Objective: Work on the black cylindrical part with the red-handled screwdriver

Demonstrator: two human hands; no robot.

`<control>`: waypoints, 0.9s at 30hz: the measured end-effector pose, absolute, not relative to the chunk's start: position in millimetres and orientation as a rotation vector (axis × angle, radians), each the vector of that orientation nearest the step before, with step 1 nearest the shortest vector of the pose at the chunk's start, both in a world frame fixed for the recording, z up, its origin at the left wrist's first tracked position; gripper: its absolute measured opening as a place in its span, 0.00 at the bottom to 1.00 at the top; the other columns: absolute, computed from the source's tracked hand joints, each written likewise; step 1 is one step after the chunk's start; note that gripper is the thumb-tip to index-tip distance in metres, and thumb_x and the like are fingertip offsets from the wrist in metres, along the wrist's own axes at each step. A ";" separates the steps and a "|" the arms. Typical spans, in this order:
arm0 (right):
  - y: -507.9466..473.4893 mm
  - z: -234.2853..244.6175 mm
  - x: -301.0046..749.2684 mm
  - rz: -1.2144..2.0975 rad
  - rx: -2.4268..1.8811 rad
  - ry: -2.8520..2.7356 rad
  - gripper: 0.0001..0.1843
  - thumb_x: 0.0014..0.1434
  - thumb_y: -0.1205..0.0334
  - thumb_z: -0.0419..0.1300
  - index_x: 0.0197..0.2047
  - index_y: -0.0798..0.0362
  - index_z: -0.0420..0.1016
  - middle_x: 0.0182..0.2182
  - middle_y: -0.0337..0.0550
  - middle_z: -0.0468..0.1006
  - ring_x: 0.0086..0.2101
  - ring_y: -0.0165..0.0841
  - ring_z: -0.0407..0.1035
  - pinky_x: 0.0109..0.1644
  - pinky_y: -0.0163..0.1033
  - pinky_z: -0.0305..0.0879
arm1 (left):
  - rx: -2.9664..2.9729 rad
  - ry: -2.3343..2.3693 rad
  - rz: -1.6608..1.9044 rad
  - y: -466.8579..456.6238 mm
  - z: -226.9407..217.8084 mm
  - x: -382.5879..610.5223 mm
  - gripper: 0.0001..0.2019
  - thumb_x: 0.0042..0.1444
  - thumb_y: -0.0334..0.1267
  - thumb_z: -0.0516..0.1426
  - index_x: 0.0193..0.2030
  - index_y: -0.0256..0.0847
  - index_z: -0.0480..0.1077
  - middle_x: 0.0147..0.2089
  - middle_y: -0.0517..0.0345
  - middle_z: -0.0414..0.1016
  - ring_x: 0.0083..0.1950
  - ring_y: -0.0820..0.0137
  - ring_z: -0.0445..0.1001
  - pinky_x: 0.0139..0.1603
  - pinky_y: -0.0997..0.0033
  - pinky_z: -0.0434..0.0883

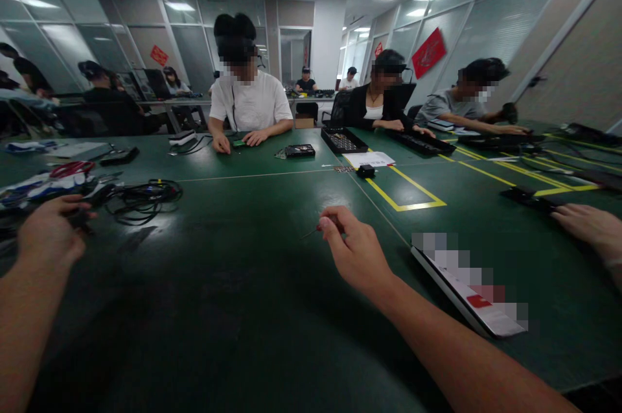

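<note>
A green tabletop point(218, 309) fills the foreground. At near right lies a flat white box point(467, 299); black cables point(150, 192) lie coiled at left, to the right of the left hand point(51, 235). The right hand point(354, 251), at centre, pinches a thin-shafted, reddish-handled tool point(308, 233) over the table. The left's fingers curl around a blurred dark object point(81, 220).

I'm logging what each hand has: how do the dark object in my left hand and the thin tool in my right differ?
The dark object in your left hand looks chunky and blackish; the thin tool in your right hand shows a slender shaft and a reddish part. The dark object is left of the coiled black cables, the thin tool near mid-view. Both are partly hidden by the hands.
</note>
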State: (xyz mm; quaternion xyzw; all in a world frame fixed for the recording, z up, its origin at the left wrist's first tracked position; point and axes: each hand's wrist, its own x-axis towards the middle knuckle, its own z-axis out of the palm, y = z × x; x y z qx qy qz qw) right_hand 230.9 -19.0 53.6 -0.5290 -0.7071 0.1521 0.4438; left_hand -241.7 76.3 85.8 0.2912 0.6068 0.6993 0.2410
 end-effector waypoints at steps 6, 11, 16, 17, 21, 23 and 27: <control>-16.2 50.8 230.8 0.498 -1.355 -1.688 0.11 0.71 0.54 0.52 0.45 0.49 0.73 0.25 0.36 0.77 0.26 0.33 0.73 0.31 0.37 0.63 | 0.867 1.210 1.609 77.4 84.7 -114.8 0.07 0.55 0.23 0.54 0.40 0.35 0.68 0.34 0.58 0.69 0.33 0.73 0.69 0.33 0.76 0.68; -10.5 43.9 233.5 0.542 -1.351 -1.619 0.11 0.69 0.54 0.56 0.49 0.50 0.71 0.34 0.42 0.82 0.34 0.37 0.77 0.36 0.41 0.68 | 0.904 0.943 1.328 55.3 65.5 -34.6 0.14 0.49 0.27 0.54 0.44 0.37 0.69 0.38 0.55 0.70 0.36 0.69 0.70 0.37 0.69 0.71; -10.2 43.5 233.7 0.584 -1.311 -1.553 0.13 0.69 0.55 0.56 0.51 0.52 0.72 0.32 0.42 0.81 0.35 0.38 0.78 0.40 0.43 0.70 | 1.100 0.850 1.262 43.1 41.9 14.4 0.28 0.39 0.20 0.61 0.48 0.44 0.63 0.44 0.60 0.68 0.42 0.71 0.71 0.49 0.66 0.71; -10.8 44.2 233.4 0.585 -1.299 -1.546 0.13 0.68 0.54 0.57 0.51 0.52 0.72 0.31 0.41 0.81 0.33 0.37 0.77 0.39 0.42 0.69 | 1.146 0.848 1.243 42.0 35.7 19.8 0.27 0.41 0.21 0.62 0.48 0.45 0.63 0.45 0.60 0.69 0.43 0.70 0.71 0.51 0.64 0.70; -14.0 47.3 232.2 0.541 -1.278 -1.543 0.13 0.67 0.50 0.59 0.45 0.50 0.75 0.29 0.39 0.79 0.29 0.34 0.74 0.35 0.40 0.67 | 1.412 0.871 1.135 37.3 13.6 26.8 0.22 0.48 0.26 0.65 0.48 0.44 0.65 0.46 0.56 0.72 0.47 0.65 0.74 0.55 0.58 0.70; -15.3 48.2 232.2 0.516 -1.270 -1.546 0.13 0.67 0.49 0.59 0.42 0.50 0.75 0.28 0.39 0.79 0.29 0.34 0.73 0.34 0.39 0.67 | 1.539 0.885 1.083 35.3 7.2 24.5 0.18 0.52 0.30 0.65 0.48 0.43 0.67 0.47 0.53 0.74 0.50 0.62 0.75 0.57 0.56 0.70; -16.7 48.1 232.5 0.510 -1.224 -1.516 0.14 0.68 0.48 0.58 0.39 0.50 0.73 0.29 0.40 0.78 0.30 0.34 0.73 0.35 0.39 0.68 | 1.798 0.904 1.015 35.8 -0.1 18.2 0.15 0.58 0.35 0.63 0.52 0.43 0.73 0.52 0.51 0.77 0.56 0.59 0.75 0.61 0.53 0.68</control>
